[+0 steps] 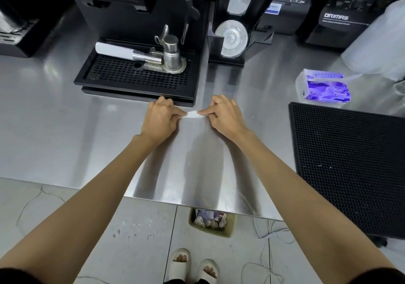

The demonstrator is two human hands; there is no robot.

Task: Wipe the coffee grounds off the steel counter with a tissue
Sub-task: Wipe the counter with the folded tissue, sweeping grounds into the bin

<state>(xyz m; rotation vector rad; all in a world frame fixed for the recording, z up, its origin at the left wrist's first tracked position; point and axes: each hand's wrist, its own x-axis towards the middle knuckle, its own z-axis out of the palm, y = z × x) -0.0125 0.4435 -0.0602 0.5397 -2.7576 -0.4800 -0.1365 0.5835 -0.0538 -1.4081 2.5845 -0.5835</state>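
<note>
Smooth, shiny steel counter point(65, 130) lies beneath the left hand point(161, 119) and right hand point(226, 117), whose fingertips pinch opposite ends of a thin white folded tissue point(192, 115) stretched between them, just before the black perforated drip tray point(135, 75).

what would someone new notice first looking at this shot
First, the two bare arms reaching to mid-frame, where the left hand and right hand pinch a small white tissue stretched between them just above the steel counter. Behind them a black coffee machine's drip tray holds a white-handled portafilter with a steel tamper standing in it. To the right lie a vivid purple tissue pack and a black rubber mat.
</note>
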